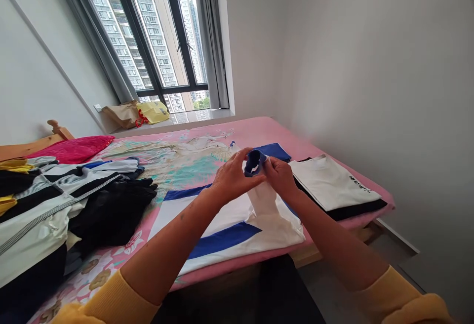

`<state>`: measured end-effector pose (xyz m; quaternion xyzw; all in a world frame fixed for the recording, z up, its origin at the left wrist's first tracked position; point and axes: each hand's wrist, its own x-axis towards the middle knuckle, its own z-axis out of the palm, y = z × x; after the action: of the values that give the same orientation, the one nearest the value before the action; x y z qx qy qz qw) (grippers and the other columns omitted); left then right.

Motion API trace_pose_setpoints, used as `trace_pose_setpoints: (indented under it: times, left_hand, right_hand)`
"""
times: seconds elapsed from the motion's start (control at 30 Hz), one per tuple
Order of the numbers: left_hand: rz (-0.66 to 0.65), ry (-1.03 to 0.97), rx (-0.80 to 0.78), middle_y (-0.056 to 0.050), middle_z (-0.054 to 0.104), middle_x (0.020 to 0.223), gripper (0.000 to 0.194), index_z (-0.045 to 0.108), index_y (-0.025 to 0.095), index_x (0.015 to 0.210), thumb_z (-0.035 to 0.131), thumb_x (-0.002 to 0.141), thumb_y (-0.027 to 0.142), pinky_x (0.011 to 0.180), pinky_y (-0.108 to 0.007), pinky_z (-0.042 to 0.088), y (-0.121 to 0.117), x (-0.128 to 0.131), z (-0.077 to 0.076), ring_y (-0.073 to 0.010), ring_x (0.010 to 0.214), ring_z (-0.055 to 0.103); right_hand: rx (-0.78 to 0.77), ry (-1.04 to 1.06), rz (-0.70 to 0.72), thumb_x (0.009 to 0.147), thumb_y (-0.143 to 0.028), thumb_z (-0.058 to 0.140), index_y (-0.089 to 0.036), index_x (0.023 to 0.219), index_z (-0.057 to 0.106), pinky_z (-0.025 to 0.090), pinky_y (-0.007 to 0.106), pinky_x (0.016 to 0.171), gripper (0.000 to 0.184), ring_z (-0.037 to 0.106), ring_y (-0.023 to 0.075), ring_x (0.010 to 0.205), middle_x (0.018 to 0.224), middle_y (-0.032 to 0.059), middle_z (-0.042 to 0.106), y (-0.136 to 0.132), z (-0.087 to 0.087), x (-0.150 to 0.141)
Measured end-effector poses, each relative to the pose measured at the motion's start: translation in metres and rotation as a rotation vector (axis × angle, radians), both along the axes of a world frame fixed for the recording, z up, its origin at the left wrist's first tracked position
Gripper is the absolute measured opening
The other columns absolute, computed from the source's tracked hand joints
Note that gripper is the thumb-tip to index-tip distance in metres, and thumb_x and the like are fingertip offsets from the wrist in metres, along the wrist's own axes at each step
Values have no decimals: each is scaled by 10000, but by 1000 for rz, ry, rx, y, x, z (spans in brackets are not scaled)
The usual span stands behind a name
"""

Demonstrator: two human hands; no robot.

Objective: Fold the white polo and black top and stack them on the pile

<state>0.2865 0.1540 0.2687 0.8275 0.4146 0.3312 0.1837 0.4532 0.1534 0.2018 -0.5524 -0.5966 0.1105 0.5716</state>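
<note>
A white shirt with blue bands (222, 215) lies spread on the near edge of the bed. From it a white sleeve rises to a dark blue cuff-like opening (254, 163), lifted above the cloth. My left hand (232, 175) curls its thumb and fingers round the left side of that opening. On the opposite side, my right hand (278, 173) pinches the edge between thumb and fingers. The rim gapes toward me, dark inside. Just behind the hands lies a folded blue garment (274, 151), partly hidden by them.
Folded white and black clothes (329, 181) lie at the bed's right edge. A loose heap of clothes (55, 205) covers the left side, below a red pillow (79, 149). Paper and yellow bags (151, 111) sit on the windowsill. The pink bedsheet (255, 129) reaches the wall.
</note>
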Motion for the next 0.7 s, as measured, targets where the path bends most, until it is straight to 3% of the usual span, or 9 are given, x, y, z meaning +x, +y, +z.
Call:
trace_pose_setpoints:
  times: [0.07, 0.1, 0.27, 0.4, 0.47, 0.5, 0.6, 0.7]
  left_hand:
    - [89, 55, 3, -5, 650, 818, 270, 643, 229, 977, 566, 737, 325, 695, -296, 431, 6, -3, 5, -169, 743, 569]
    - [103, 71, -16, 4, 634, 740, 201, 654, 214, 883, 528, 747, 291, 688, -289, 429, 10, -5, 7, -166, 731, 569]
    - [-35, 173, -4, -12, 646, 913, 310, 599, 222, 998, 595, 708, 333, 689, -284, 424, 24, -14, 19, -180, 810, 568]
    - [56, 299, 143, -36, 619, 784, 199, 583, 199, 887, 465, 830, 348, 643, -289, 389, 30, -5, 28, -181, 720, 546]
    - [72, 305, 222, -37, 614, 793, 204, 566, 206, 936, 442, 856, 347, 664, -291, 386, 37, 1, 35, -183, 726, 551]
    - [74, 312, 255, -36, 613, 796, 208, 561, 211, 955, 439, 862, 352, 681, -295, 387, 40, 4, 38, -187, 737, 556]
    - [97, 371, 328, -39, 615, 800, 219, 564, 215, 958, 440, 867, 370, 743, -318, 391, 52, 14, 51, -212, 798, 575]
    - [155, 449, 334, -74, 626, 853, 216, 566, 196, 943, 430, 861, 343, 765, -353, 404, 58, 26, 61, -251, 862, 585]
  right_hand:
    - [-23, -21, -18, 862, -425, 417, -193, 563, 397, 238, 222, 491, 379, 348, 95, 522, 515, -48, 389, 1, 0, -1]
    - [-35, -23, -11, 864, -429, 417, -195, 563, 387, 237, 222, 491, 382, 345, 95, 523, 516, -49, 380, 1, 0, -1]
    - [-21, -21, 166, 881, -433, 409, -193, 633, 441, 293, 224, 518, 347, 372, 100, 551, 565, -45, 401, 0, 0, -6]
    - [243, 19, 40, 873, -375, 466, -191, 863, 516, 401, 262, 664, 192, 476, 131, 706, 764, 0, 516, -18, -6, -11]
    - [347, 3, 50, 882, -314, 455, -198, 826, 499, 412, 275, 675, 137, 477, 132, 702, 753, 3, 495, -35, -23, -14]
    - [345, -57, 122, 887, -285, 442, -202, 781, 490, 413, 274, 654, 143, 471, 130, 672, 717, -2, 481, -44, -36, -15]
    - [170, -399, 425, 880, -249, 456, -212, 746, 519, 433, 280, 641, 153, 507, 143, 671, 692, 7, 529, -69, -87, -21]
    - [-3, -537, 507, 884, -196, 434, -212, 912, 580, 477, 313, 786, 150, 568, 172, 859, 872, 46, 618, -77, -133, -25]
